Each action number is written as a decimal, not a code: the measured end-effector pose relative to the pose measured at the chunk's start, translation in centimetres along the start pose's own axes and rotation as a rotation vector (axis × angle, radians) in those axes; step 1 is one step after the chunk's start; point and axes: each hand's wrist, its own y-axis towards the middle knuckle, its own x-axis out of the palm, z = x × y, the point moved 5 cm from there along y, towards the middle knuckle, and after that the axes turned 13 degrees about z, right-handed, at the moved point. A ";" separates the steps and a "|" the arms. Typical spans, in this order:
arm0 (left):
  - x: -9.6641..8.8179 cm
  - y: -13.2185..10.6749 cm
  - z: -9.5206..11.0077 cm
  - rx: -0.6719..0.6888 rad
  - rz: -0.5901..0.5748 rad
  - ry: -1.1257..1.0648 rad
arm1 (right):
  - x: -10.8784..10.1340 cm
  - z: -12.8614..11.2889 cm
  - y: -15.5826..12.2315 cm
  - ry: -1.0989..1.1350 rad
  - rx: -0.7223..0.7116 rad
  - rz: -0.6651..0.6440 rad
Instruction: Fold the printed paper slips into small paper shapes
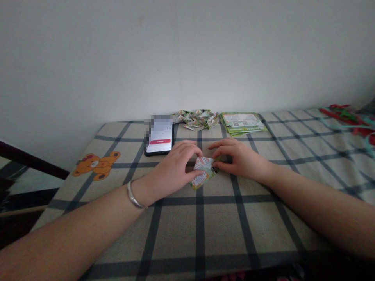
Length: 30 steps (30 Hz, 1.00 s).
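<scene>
Between my two hands, low over the checked tablecloth, is a small folded piece of printed paper point(204, 171) in green, white and orange. My left hand point(183, 160), with a silver bangle at the wrist, pinches its left side between thumb and fingers. On the opposite side, my right hand point(234, 156) grips the paper's right corner with thumb and forefinger. Beyond the hands lies a heap of folded paper pieces point(197, 119) with similar printing. To the right of that heap is a stack of flat printed sheets point(243, 123).
A phone point(159, 136) with a lit screen lies left of the heap. An orange bear-shaped cutout point(96, 164) is on the tablecloth point(175, 234) at the left. Red and green ribbon-like material point(348, 119) sits at the far right. A pale wall point(187, 54) rises behind the table.
</scene>
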 end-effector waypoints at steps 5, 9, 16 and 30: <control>-0.9 0.2 0.8 0.079 0.100 -0.014 | -0.6 0.0 0.2 0.034 -0.011 0.123; -1.3 0.3 1.2 0.120 0.146 -0.020 | -1.2 -0.4 0.3 0.035 -0.054 0.200; -2.2 0.5 1.8 0.203 0.182 -0.015 | -2.2 -1.2 0.0 -0.110 -0.180 0.285; -0.3 -0.3 1.1 0.307 -0.013 0.267 | -0.4 -1.7 -0.3 -0.292 -0.339 -0.036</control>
